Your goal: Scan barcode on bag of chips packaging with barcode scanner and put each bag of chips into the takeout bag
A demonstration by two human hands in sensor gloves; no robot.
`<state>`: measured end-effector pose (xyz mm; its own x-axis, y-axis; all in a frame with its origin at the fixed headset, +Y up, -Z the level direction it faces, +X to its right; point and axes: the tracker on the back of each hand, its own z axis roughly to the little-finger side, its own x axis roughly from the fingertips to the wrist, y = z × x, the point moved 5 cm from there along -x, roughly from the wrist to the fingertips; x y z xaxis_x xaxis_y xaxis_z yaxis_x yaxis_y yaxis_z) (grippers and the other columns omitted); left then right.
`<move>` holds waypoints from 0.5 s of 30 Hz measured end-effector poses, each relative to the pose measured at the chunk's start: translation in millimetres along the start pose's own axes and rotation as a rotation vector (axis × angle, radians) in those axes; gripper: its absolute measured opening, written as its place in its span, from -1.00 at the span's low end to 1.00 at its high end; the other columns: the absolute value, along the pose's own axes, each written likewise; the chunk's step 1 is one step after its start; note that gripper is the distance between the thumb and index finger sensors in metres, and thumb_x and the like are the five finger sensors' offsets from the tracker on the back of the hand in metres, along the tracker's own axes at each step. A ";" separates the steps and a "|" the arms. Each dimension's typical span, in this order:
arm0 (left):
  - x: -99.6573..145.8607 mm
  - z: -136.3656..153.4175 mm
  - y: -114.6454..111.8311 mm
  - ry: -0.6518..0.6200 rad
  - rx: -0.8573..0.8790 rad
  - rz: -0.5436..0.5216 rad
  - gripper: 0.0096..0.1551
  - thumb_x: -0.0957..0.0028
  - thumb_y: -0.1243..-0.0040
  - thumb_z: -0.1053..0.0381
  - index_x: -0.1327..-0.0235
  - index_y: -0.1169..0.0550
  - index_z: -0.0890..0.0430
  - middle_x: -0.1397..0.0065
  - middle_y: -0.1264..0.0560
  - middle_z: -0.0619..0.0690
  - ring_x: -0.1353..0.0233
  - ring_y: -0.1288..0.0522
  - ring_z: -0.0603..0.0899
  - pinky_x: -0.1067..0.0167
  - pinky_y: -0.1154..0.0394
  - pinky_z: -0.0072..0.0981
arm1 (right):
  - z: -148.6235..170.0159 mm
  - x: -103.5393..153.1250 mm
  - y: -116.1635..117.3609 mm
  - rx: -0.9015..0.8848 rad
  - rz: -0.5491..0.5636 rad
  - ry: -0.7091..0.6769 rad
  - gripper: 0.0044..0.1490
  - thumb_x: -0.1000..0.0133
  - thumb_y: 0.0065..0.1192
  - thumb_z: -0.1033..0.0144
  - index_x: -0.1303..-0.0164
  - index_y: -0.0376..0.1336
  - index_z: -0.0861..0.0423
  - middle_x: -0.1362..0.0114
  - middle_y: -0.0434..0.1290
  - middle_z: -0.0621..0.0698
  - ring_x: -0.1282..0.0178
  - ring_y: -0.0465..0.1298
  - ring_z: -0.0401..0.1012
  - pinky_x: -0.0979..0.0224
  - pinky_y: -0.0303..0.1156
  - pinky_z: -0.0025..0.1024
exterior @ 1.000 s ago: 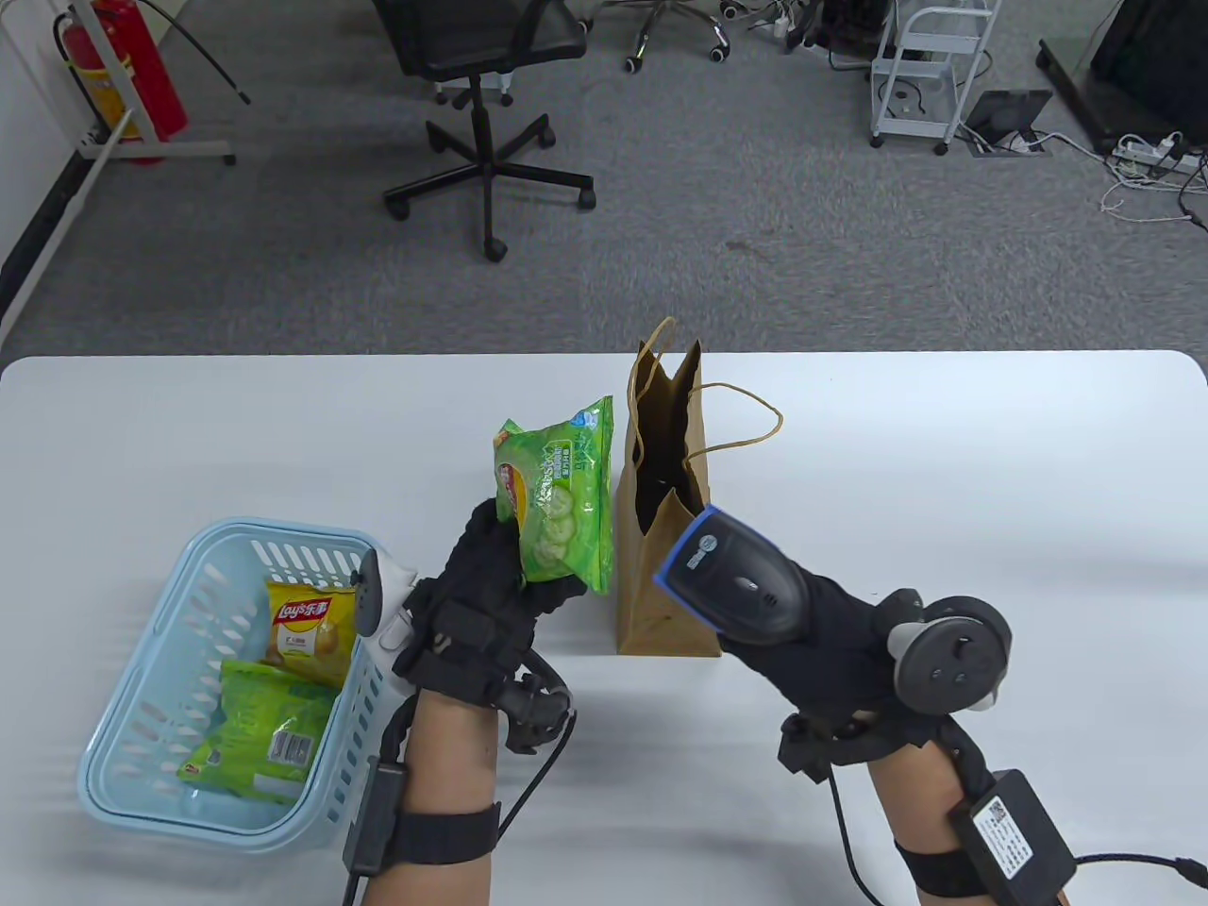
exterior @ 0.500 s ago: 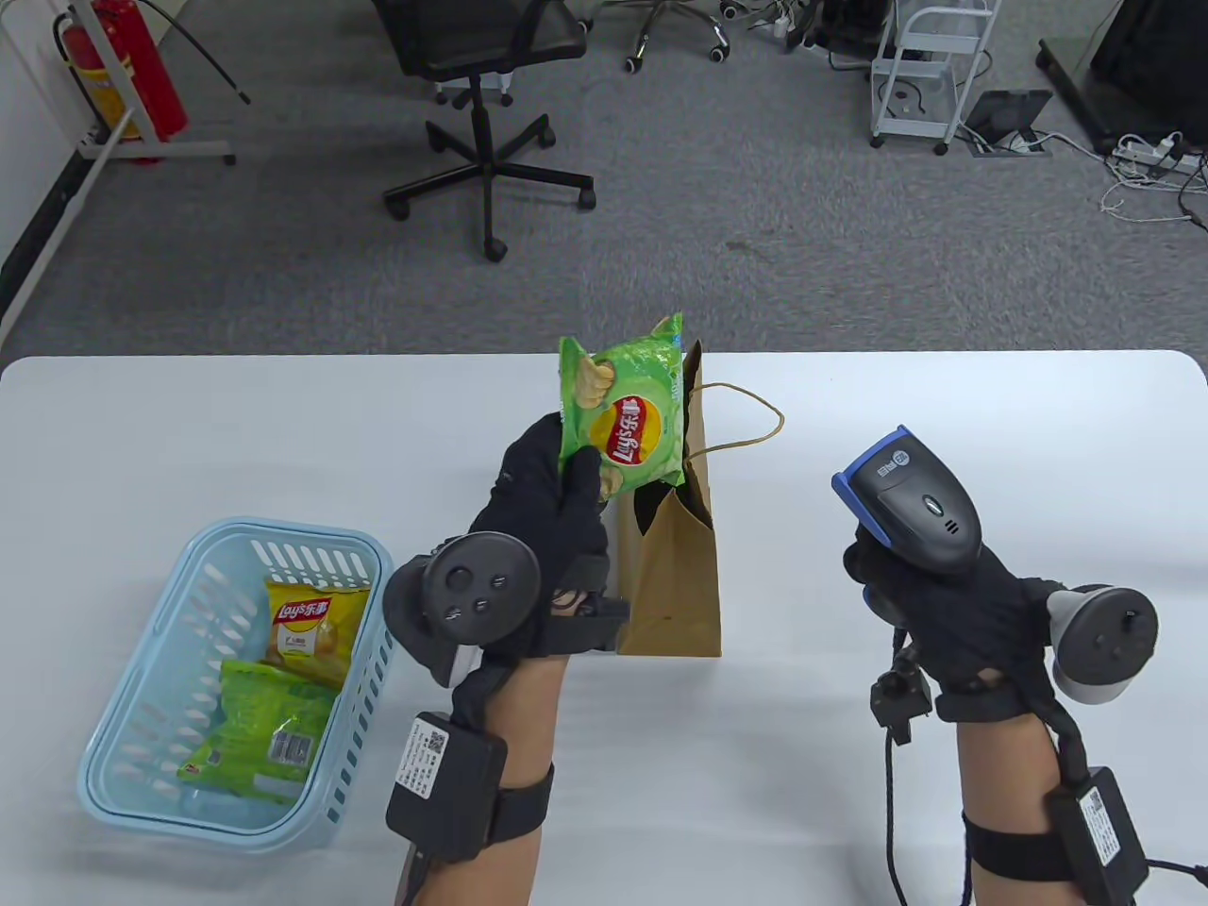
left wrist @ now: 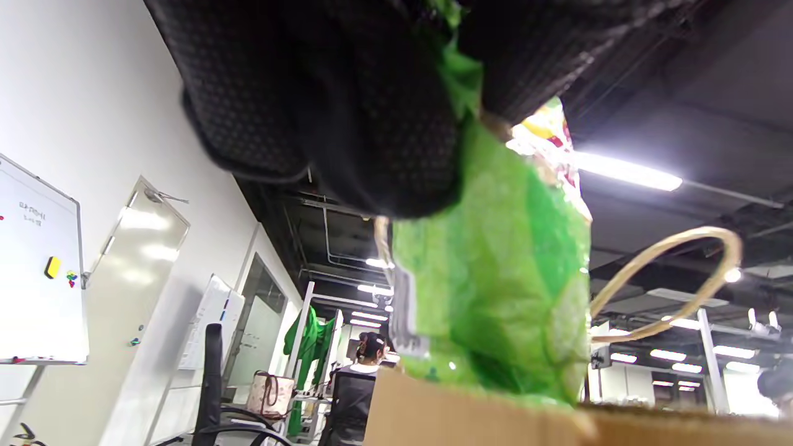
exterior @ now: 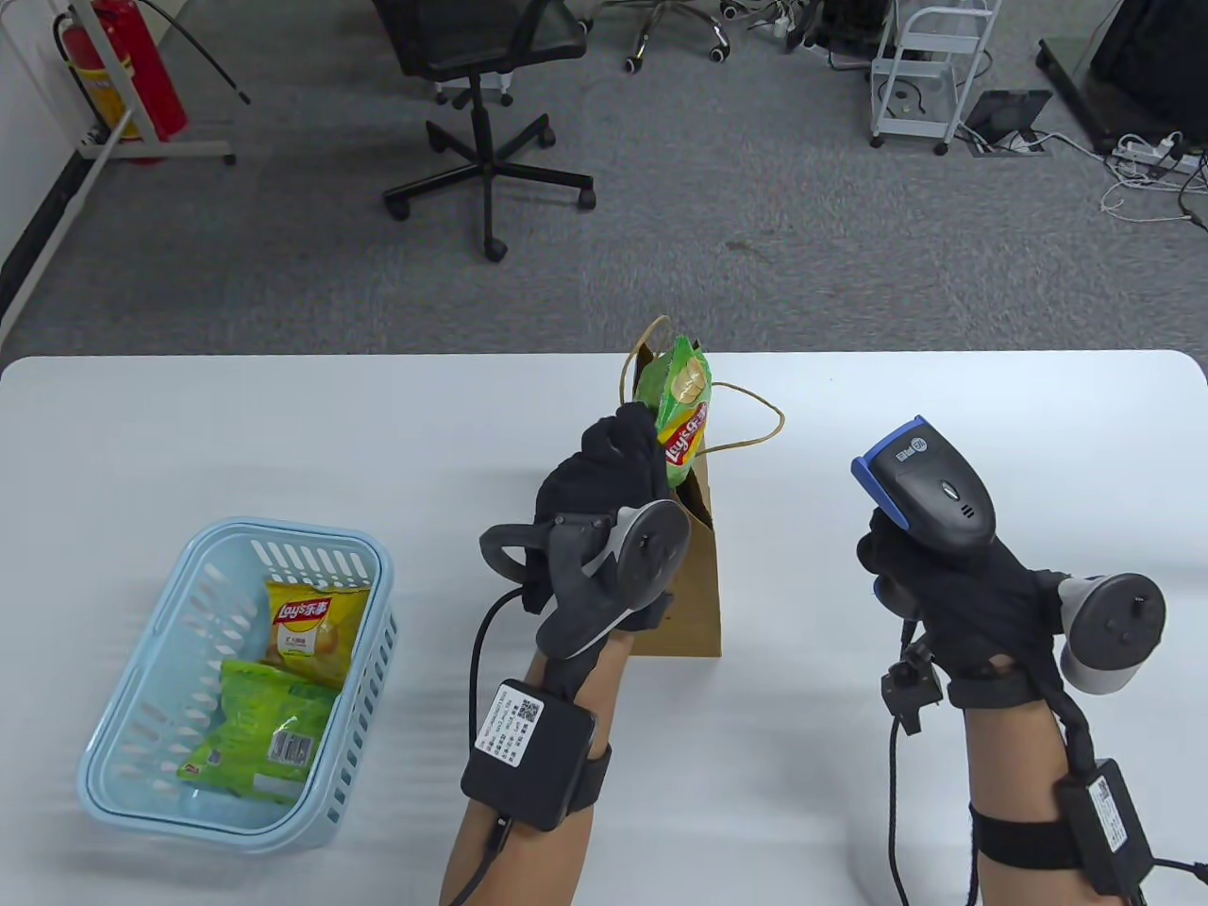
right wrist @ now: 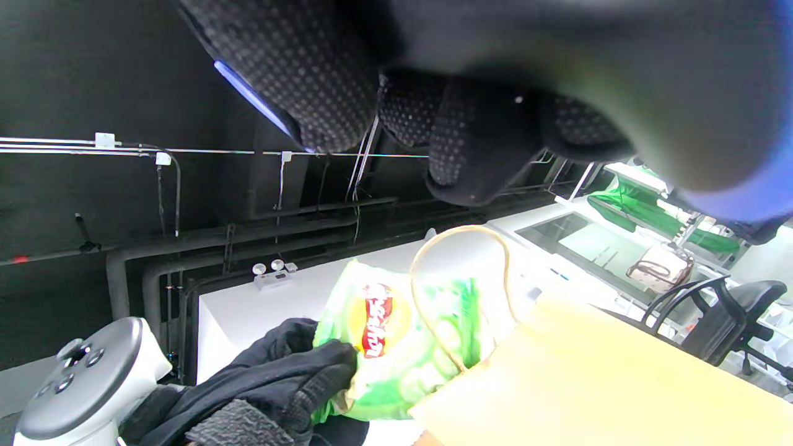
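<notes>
My left hand [exterior: 613, 462] grips a green Lay's chip bag [exterior: 681, 406] and holds it upright in the mouth of the brown paper takeout bag [exterior: 694, 585]. In the left wrist view the green bag [left wrist: 495, 285] hangs from my fingers [left wrist: 347, 105] just above the paper rim [left wrist: 495, 415]. The right wrist view shows the green bag [right wrist: 396, 334] partly behind the takeout bag's wall [right wrist: 595, 384]. My right hand [exterior: 953, 595] holds the black and blue barcode scanner [exterior: 930, 491] upright, well right of the bag. A yellow Lay's bag [exterior: 307, 628] and another green bag [exterior: 264, 731] lie in the basket.
A light blue plastic basket [exterior: 142, 679] stands at the table's front left. The takeout bag's string handle [exterior: 755, 425] loops out to the right. Beyond the table's far edge are an office chair [exterior: 481, 113], a fire extinguisher [exterior: 142, 66] and a white cart [exterior: 930, 66].
My left hand carried the green chip bag from beside the takeout bag up and right into its mouth. My right hand drew the scanner away to the right and stood it upright.
</notes>
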<state>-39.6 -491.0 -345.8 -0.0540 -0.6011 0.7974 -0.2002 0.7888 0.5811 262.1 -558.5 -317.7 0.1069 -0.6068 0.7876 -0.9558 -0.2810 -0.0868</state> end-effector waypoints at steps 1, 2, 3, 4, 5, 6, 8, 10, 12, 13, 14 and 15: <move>-1.7 -0.9 -3.9 0.011 -0.013 0.017 -0.55 -0.19 -0.28 0.01 -0.27 -0.54 0.14 -0.15 -0.62 0.08 0.27 -0.75 0.02 -0.03 -0.68 -0.05 | 0.6 0.1 -0.1 0.001 0.000 0.001 -0.24 -0.21 0.42 0.25 -0.48 0.21 0.39 -0.26 0.53 0.21 0.00 0.73 0.00 -0.10 0.62 0.07; -3.0 -1.5 -8.1 0.021 -0.023 0.035 -0.55 -0.19 -0.28 0.00 -0.26 -0.55 0.15 -0.14 -0.63 0.07 0.28 -0.74 0.02 -0.02 -0.68 -0.05 | 1.1 0.1 -0.1 0.002 0.000 0.001 -0.23 -0.21 0.42 0.25 -0.48 0.21 0.38 -0.26 0.53 0.19 0.01 0.74 -0.01 -0.10 0.62 0.07; -4.0 -2.2 -12.7 0.033 -0.031 0.053 -0.54 -0.18 -0.28 -0.01 -0.27 -0.56 0.15 -0.13 -0.63 0.07 0.29 -0.74 0.02 -0.01 -0.69 -0.05 | 0.4 0.0 0.4 0.002 -0.003 0.000 -0.23 -0.21 0.42 0.25 -0.48 0.21 0.39 -0.26 0.53 0.21 0.01 0.73 0.00 -0.10 0.62 0.07; -4.4 -2.8 -15.6 0.039 -0.039 0.067 -0.52 -0.18 -0.29 -0.01 -0.28 -0.57 0.16 -0.12 -0.64 0.07 0.30 -0.74 0.02 0.00 -0.69 -0.04 | 0.4 0.0 0.6 0.004 -0.005 0.000 -0.23 -0.21 0.42 0.25 -0.48 0.21 0.39 -0.26 0.53 0.21 0.01 0.74 -0.01 -0.10 0.62 0.07; -4.6 -3.0 -19.0 0.046 -0.061 0.089 -0.48 -0.17 -0.29 -0.04 -0.30 -0.56 0.18 -0.13 -0.64 0.07 0.30 -0.74 0.02 0.00 -0.69 -0.04 | 0.6 0.2 0.5 0.008 -0.006 -0.001 -0.24 -0.21 0.42 0.25 -0.48 0.21 0.38 -0.26 0.53 0.21 0.01 0.74 0.00 -0.10 0.62 0.07; -4.2 -2.5 -20.5 0.048 -0.074 0.107 -0.42 -0.18 -0.27 -0.10 -0.35 -0.54 0.19 -0.16 -0.63 0.08 0.29 -0.74 0.02 0.00 -0.68 -0.03 | 0.7 0.3 0.5 0.010 -0.006 -0.001 -0.24 -0.21 0.42 0.25 -0.48 0.21 0.39 -0.26 0.53 0.21 0.01 0.74 0.00 -0.10 0.62 0.07; -2.9 -0.2 -16.4 0.042 -0.059 0.101 -0.27 -0.17 -0.21 -0.24 -0.42 -0.51 0.21 -0.21 -0.62 0.12 0.29 -0.74 0.04 0.00 -0.68 -0.02 | 1.1 0.5 0.8 0.010 -0.009 -0.001 -0.23 -0.21 0.43 0.25 -0.48 0.21 0.39 -0.26 0.53 0.20 0.01 0.74 0.00 -0.10 0.62 0.07; -1.7 6.0 -3.2 0.041 -0.029 0.086 -0.21 -0.17 -0.13 -0.30 -0.45 -0.50 0.23 -0.24 -0.61 0.15 0.27 -0.74 0.07 -0.01 -0.67 0.02 | 1.4 0.6 1.4 0.021 -0.013 0.000 -0.23 -0.21 0.43 0.25 -0.48 0.21 0.39 -0.26 0.53 0.20 0.01 0.74 0.00 -0.10 0.62 0.07; -0.6 17.9 18.3 0.054 0.004 0.062 -0.23 -0.18 -0.11 -0.29 -0.45 -0.51 0.21 -0.25 -0.61 0.15 0.25 -0.74 0.08 -0.02 -0.66 0.04 | 2.8 0.6 2.0 0.029 -0.014 0.003 -0.23 -0.21 0.42 0.25 -0.48 0.21 0.39 -0.26 0.53 0.21 0.01 0.74 0.00 -0.10 0.62 0.07; -0.6 26.8 30.4 0.052 0.037 0.063 -0.27 -0.19 -0.11 -0.27 -0.43 -0.53 0.18 -0.25 -0.62 0.12 0.23 -0.74 0.09 -0.05 -0.65 0.05 | 4.1 0.6 2.8 0.033 -0.014 0.007 -0.23 -0.21 0.43 0.24 -0.48 0.21 0.39 -0.26 0.53 0.21 0.01 0.74 0.00 -0.10 0.62 0.07; -0.8 36.8 39.9 0.044 0.089 0.077 -0.30 -0.20 -0.12 -0.25 -0.43 -0.54 0.16 -0.26 -0.62 0.11 0.17 -0.74 0.11 -0.08 -0.63 0.09 | 5.3 0.6 3.5 0.038 -0.016 0.011 -0.23 -0.21 0.43 0.25 -0.48 0.21 0.39 -0.26 0.53 0.20 0.01 0.74 0.00 -0.10 0.62 0.07; -0.6 47.9 46.6 0.046 0.143 0.096 -0.34 -0.20 -0.13 -0.21 -0.42 -0.55 0.16 -0.27 -0.63 0.11 0.12 -0.74 0.15 -0.11 -0.61 0.13 | 6.6 0.6 4.3 0.046 -0.018 0.013 -0.23 -0.21 0.42 0.25 -0.48 0.21 0.39 -0.26 0.53 0.21 0.01 0.74 0.00 -0.10 0.62 0.07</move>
<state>-95.8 -460.0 -327.0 -0.0351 -0.5146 0.8567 -0.3337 0.8141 0.4753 259.8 -564.9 -321.6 0.1198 -0.5914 0.7974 -0.9400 -0.3260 -0.1006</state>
